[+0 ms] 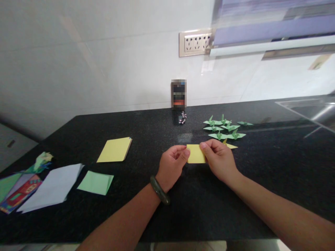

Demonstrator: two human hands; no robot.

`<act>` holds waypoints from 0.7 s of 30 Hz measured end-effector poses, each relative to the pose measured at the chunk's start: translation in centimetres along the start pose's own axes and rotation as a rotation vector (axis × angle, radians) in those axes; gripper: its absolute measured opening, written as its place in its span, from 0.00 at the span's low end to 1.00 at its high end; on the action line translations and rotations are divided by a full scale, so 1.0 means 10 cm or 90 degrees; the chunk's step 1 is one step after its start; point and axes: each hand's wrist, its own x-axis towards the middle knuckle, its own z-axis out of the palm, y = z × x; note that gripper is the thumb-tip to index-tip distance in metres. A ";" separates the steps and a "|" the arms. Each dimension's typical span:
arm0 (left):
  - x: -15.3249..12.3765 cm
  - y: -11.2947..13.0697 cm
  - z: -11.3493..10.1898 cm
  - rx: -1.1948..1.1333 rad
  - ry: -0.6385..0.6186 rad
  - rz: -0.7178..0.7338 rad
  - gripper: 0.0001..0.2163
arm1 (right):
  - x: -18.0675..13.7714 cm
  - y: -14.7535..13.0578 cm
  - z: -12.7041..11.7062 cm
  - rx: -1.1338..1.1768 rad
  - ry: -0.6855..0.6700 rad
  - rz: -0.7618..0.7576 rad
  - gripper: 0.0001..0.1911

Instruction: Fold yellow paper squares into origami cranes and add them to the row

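Centrally, from my remote seat, I log one small, flat rectangle of plain yellow paper (196, 155) — held between two bare hands above a black, speckled stone bench (146, 134).

Left hand (171, 169): thumb and fingers clamped on the paper's left edge; dark green, ring-shaped bangle (158, 190) at the wrist.

Right hand (222, 158): thumb and fingers clamped on the paper's right side, thumb near the upper corner.

Just beyond the right hand: one yellow pointed paper piece (231, 146), partly hidden. Behind it, I count seven small pale-green folded-paper cranes (216, 136), grouped closely.

Left of the hands: one square stack of yellow paper (113, 150); nearer me, one pale-green folded paper square (93, 183); beside that, white paper sheets (52, 188) — then a multicoloured printed packet (22, 193) at far left.

At the rear: one dark upright rectangular object (179, 94), pixelated beyond my identifying, against a white tiled wall (104, 55); a beaded strand (183, 118) lies before it.
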 end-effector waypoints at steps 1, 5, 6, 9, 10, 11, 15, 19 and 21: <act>0.00 0.00 0.00 -0.024 -0.008 0.002 0.12 | -0.01 -0.01 0.00 -0.003 -0.017 -0.008 0.16; 0.00 0.00 0.00 -0.004 0.015 -0.011 0.08 | -0.05 -0.01 0.05 0.050 -0.100 -0.005 0.15; 0.00 0.00 -0.01 0.005 0.030 -0.013 0.08 | -0.06 -0.01 0.07 0.080 -0.126 0.007 0.15; -0.01 0.01 -0.02 0.009 0.062 -0.013 0.08 | -0.07 0.00 0.11 0.132 -0.208 0.042 0.15; -0.01 0.01 -0.02 0.012 0.068 -0.008 0.08 | -0.08 0.00 0.12 0.130 -0.221 0.050 0.15; -0.01 0.02 -0.02 0.015 0.072 -0.003 0.08 | -0.08 -0.01 0.12 0.122 -0.226 0.055 0.16; -0.01 0.05 -0.02 0.009 0.067 -0.004 0.09 | -0.05 -0.02 0.08 0.096 -0.230 0.077 0.20; -0.02 0.05 -0.03 0.011 0.044 -0.028 0.10 | -0.02 -0.02 0.05 0.066 -0.200 0.033 0.18; -0.02 0.03 -0.02 0.027 0.034 -0.012 0.09 | -0.02 0.00 0.04 0.068 -0.166 0.000 0.14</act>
